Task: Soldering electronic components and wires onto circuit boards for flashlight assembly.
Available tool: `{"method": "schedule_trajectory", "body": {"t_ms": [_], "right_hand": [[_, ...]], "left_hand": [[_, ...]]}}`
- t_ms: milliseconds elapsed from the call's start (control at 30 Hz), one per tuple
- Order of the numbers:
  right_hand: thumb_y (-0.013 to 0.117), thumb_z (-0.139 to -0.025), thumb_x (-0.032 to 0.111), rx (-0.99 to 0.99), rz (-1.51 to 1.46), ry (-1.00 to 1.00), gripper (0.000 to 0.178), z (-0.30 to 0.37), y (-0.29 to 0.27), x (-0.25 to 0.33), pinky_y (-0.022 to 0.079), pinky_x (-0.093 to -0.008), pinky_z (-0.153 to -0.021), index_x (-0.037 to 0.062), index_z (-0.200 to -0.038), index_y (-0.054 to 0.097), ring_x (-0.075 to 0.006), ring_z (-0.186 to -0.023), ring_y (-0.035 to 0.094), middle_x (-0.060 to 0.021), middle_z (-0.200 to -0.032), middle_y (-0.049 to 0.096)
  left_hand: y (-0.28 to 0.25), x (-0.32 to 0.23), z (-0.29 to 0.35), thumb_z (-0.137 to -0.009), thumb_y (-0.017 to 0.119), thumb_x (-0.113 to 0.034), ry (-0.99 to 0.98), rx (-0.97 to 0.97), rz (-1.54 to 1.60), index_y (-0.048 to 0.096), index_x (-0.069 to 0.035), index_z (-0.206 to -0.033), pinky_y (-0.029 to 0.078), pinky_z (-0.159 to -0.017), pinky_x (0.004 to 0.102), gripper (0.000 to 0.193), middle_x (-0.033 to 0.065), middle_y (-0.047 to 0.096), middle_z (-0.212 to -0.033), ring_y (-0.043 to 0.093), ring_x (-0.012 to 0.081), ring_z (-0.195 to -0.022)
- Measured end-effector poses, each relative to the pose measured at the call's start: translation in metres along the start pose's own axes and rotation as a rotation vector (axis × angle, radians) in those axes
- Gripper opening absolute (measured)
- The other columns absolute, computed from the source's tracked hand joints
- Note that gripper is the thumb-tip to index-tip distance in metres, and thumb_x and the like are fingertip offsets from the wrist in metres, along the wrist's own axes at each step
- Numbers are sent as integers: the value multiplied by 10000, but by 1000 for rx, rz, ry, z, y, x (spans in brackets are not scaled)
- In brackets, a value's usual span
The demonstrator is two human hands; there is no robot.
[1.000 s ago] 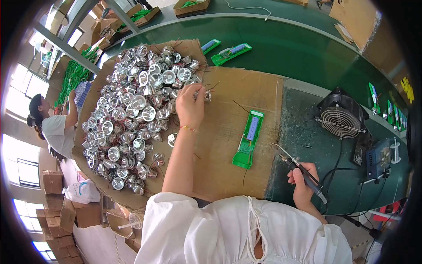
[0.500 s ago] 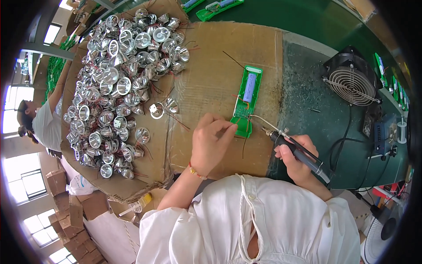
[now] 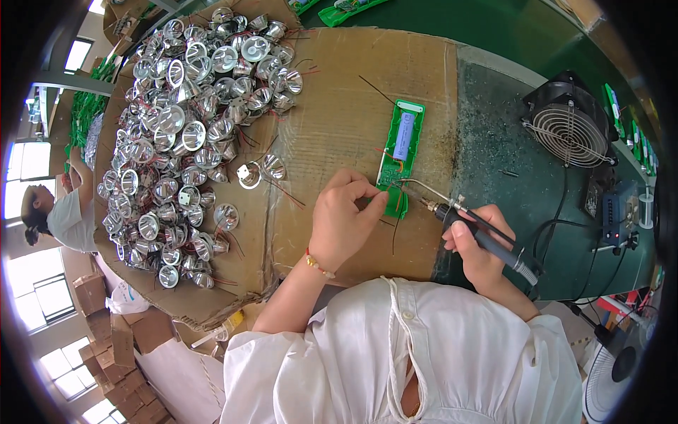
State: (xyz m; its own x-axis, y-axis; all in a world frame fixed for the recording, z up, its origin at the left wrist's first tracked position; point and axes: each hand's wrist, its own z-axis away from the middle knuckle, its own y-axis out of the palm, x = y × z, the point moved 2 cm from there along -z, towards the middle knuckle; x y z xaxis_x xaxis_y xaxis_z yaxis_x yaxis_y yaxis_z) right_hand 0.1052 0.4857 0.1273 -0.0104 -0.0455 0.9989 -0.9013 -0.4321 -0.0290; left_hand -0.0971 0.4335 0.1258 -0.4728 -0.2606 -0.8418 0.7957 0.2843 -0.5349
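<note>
While the left hand [image 3: 347, 215] bends over the lower end of a green plastic housing [image 3: 415, 134], the right hand [image 3: 479, 247] grasps a dark-handled soldering iron [image 3: 484, 239] in the head view. The right grip is wrapped around the iron's handle, and a thin bent metal tube [image 3: 432, 191] running along the tool reaches over the housing's lower part; whether its end touches anything there cannot be told. The left grip has thumb and forefinger drawn together at the housing's left edge, but whether a fine wire sits between them cannot be told either. A beaded bracelet [image 3: 320, 266] circles the left wrist.

The housing lies open on a cardboard sheet [image 3: 339, 92], near its right edge, with a blue cylindrical cell [image 3: 403, 138] in its upper half and thin wires sticking out at both ends. Left of it, a heap of silvery cup-shaped reflectors [image 3: 191, 134] fills a cardboard tray [image 3: 166, 300], and one loose reflector [image 3: 272, 167] rests between heap and left hand. On the dark green surface [image 3: 487, 148] to the right stand a black fan [image 3: 568, 131] with a round wire guard and a blue box-shaped unit [image 3: 620, 219]. Another person [image 3: 67, 215] is at the far left.
</note>
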Motion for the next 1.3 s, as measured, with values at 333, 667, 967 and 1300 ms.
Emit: {"method": "schedule_trajectory", "body": {"t_ms": [333,667,967,1300], "right_hand": [[581,-825,53,-114,-104,31,152,4,-6,3,488,-229,-507,-27,-910,485,-122,-569,580,-126,-710,606],[586,-821,56,-72,-127,57,157,-1,-8,1,491,-226,-516,-31,-907,488,-118,-576,580,-126,-711,606],[589,-818,52,-75,-113,65,155,3,-10,-3,488,-224,-508,-33,-905,493,-117,-574,581,-128,-711,606],[600,-815,70,-27,-86,48,173,-1,-1,-2,501,-246,-523,-38,-901,497,-133,-601,595,-128,-721,605]], "left_hand": [[-2,0,-4,-734,663,-77,-32,29,23,640,21,-745,426,-562,224,101,61,540,-800,514,101,-637],[-6,-3,-1,-738,647,-71,-36,42,-22,648,12,-773,445,-579,242,91,76,573,-835,545,129,-649],[-29,-5,13,-656,706,-76,588,-68,-437,655,-58,-812,462,-668,306,165,78,596,-911,578,225,-767],[-9,3,-3,-764,653,-78,57,1,15,618,20,-754,427,-558,224,105,52,561,-802,529,92,-637]]}}
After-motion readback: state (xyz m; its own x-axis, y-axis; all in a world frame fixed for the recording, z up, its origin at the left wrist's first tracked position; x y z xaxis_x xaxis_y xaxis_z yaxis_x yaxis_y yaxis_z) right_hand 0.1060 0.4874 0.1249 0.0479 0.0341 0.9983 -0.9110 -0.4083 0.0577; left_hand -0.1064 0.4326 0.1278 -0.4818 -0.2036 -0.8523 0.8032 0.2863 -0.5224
